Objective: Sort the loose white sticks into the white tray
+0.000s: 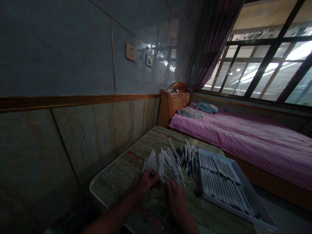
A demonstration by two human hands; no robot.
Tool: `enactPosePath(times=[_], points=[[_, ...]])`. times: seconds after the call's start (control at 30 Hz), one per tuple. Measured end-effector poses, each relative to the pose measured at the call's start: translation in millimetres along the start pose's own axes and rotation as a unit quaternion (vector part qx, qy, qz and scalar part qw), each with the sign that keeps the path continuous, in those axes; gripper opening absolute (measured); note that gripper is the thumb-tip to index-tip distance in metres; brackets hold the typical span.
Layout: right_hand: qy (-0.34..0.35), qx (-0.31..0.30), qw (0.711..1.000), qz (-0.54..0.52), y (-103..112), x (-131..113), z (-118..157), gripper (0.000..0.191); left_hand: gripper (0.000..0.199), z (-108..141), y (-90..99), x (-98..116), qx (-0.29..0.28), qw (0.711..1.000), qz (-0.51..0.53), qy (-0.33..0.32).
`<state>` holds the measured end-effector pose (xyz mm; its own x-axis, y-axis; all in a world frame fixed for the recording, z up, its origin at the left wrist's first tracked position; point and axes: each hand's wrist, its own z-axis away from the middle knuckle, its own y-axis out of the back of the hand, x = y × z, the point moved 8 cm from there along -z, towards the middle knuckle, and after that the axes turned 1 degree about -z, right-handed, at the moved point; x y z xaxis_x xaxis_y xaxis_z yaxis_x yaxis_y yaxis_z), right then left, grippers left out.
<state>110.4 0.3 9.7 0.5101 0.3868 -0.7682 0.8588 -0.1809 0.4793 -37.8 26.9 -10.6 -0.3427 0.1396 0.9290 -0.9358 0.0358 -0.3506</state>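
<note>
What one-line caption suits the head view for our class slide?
Left hand and right hand meet at a slim pale stick, near loose sticks and a tray lined with more.

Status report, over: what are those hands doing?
Left hand: gripping white stick. Right hand: at its near end. Loose sticks crowd close; tray at right.

Dim room, lit from the window [258,70], which glares white; wall [80,48] reflections shine. Lower corners sink into shadow.
</note>
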Motion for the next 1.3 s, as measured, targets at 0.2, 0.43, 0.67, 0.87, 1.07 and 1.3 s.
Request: enactPosePath(times=[0.2,0.43,0.67,0.87,1.07,1.3], points=[[-0.030,-0.030,0.999,-0.003,-4,1,0,0.031,0.042,-2,1.5,-2,0.005,1.000,-0.006,-0.001],[0.022,-0.061,0.997,0.030,-3,-7,3,0.040,0.041,1,-1.4,0,-0.009,1.000,-0.018,-0.001],[-0.006,-0.066,0.998,-0.014,-5,-4,0,0.046,0.039,0,-2.6,0,-0.020,1.000,-0.017,-0.012],[-0.048,-0.076,0.993,-0.080,-5,6,0,0.048,0.037,0,-6.4,5,-0.031,0.998,-0.039,-0.029],[-0.145,-0.061,0.960,-0.233,-3,16,-7,0.044,0.025,-17,-30.1,24,-0.061,0.979,-0.171,-0.087],[-0.211,0.184,0.906,-0.318,56,62,-11,0.044,0.021,-36,-84.1,39,-0.139,0.831,-0.499,-0.202]])
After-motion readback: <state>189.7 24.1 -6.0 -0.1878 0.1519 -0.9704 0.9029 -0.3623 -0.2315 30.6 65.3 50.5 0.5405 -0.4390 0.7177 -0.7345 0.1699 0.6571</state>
